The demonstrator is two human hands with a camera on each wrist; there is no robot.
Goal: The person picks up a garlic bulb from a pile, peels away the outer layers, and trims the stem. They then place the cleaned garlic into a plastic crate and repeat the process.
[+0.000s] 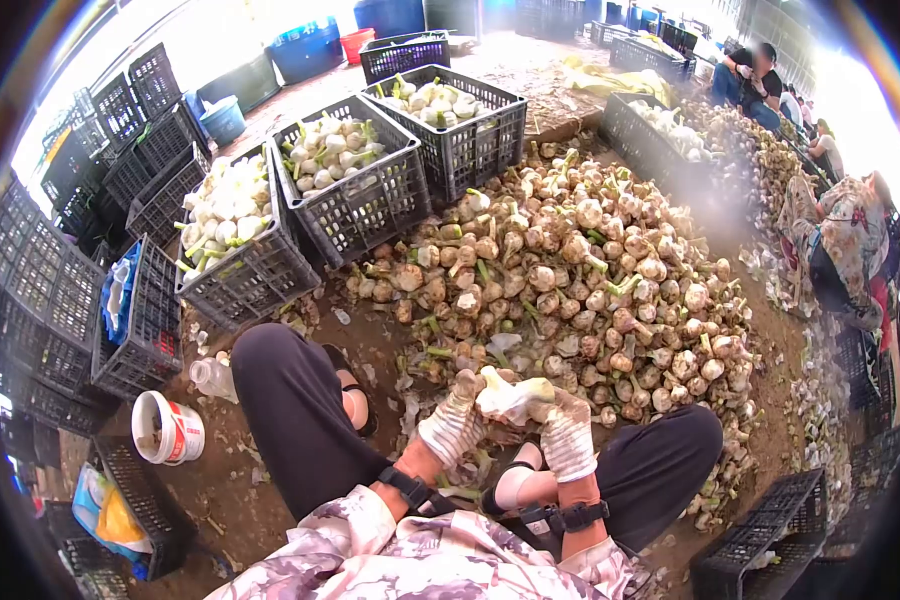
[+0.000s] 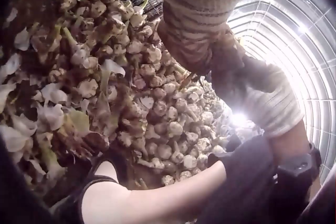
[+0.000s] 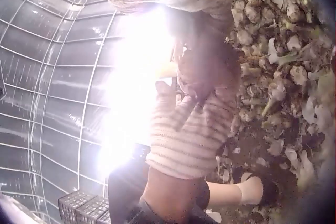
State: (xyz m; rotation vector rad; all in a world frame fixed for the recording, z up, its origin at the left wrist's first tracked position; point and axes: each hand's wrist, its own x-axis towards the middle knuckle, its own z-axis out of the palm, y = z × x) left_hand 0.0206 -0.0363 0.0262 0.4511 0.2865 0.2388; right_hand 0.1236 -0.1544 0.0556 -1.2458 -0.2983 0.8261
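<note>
Both hands wear striped, soiled knit gloves and meet in front of the lap. Between them is a whitish garlic bulb [image 1: 508, 396] with a stem. My left hand [image 1: 454, 418] grips its left side, thumb and fingers bent round it. At the stem side my right hand [image 1: 568, 432] pinches it, fingers curled. In the left wrist view, the near left hand [image 2: 191, 29] faces the right hand [image 2: 273, 100], and the fingers hide the bulb. Glare washes out part of the right wrist view around the left hand [image 3: 191, 129]. A large heap of unpeeled garlic [image 1: 570, 260] lies just beyond the hands.
Black crates of cleaned garlic [image 1: 345, 205] stand beyond the left knee. A white bucket [image 1: 168, 428] and plastic bottle [image 1: 213, 378] sit at left, near stacked crates [image 1: 45, 270]. Loose skins [image 2: 52, 113] litter the ground. Other people [image 1: 750, 85] sit at the far right.
</note>
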